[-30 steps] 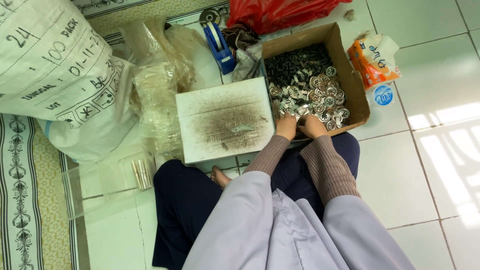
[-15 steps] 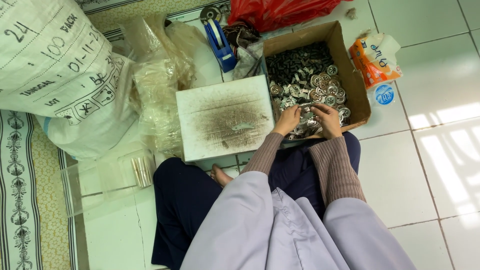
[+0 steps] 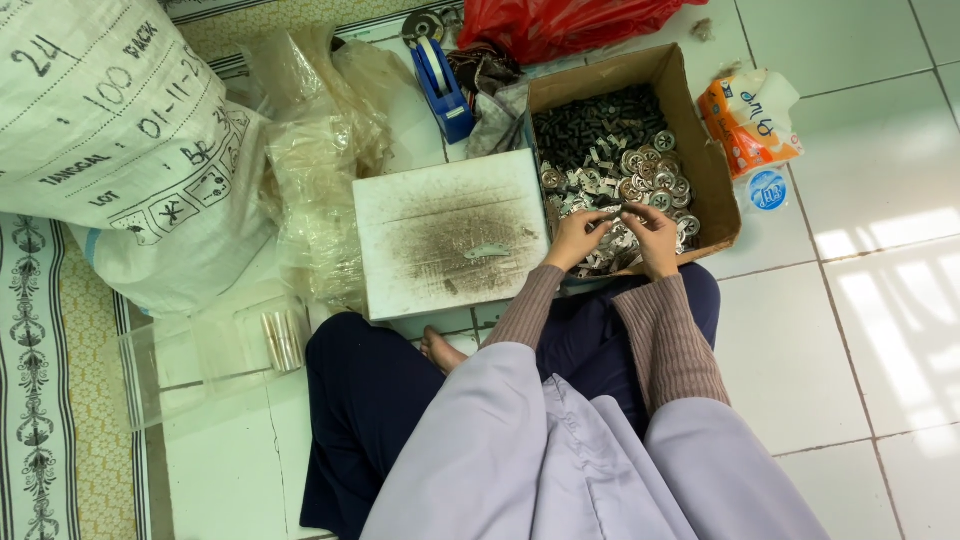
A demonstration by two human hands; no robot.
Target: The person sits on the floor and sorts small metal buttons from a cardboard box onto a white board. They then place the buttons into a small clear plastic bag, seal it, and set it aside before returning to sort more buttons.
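Note:
A brown cardboard box [image 3: 706, 160] on the tiled floor holds several small metal parts [image 3: 625, 165], round silvery ones and dark ones. My left hand [image 3: 574, 238] and my right hand [image 3: 652, 240] meet over the near end of the box, fingers pinched together on a small silvery metal piece between them. A white, dirt-stained board [image 3: 450, 230] lies just left of the box, with one small metal piece [image 3: 487, 251] resting on it. I sit cross-legged, a bare foot [image 3: 440, 350] showing under the board.
A large white woven sack [image 3: 110, 140] lies at left beside crumpled clear plastic bags [image 3: 320, 150]. A blue tape dispenser [image 3: 442, 85] and a red plastic bag [image 3: 560, 22] sit behind the box. An orange-and-white packet [image 3: 750, 120] lies right of it. A clear plastic container [image 3: 215, 350] stands near my knee.
Both hands have lifted from the pile at the box's near edge and come together, now working a small metal piece between the fingertips.

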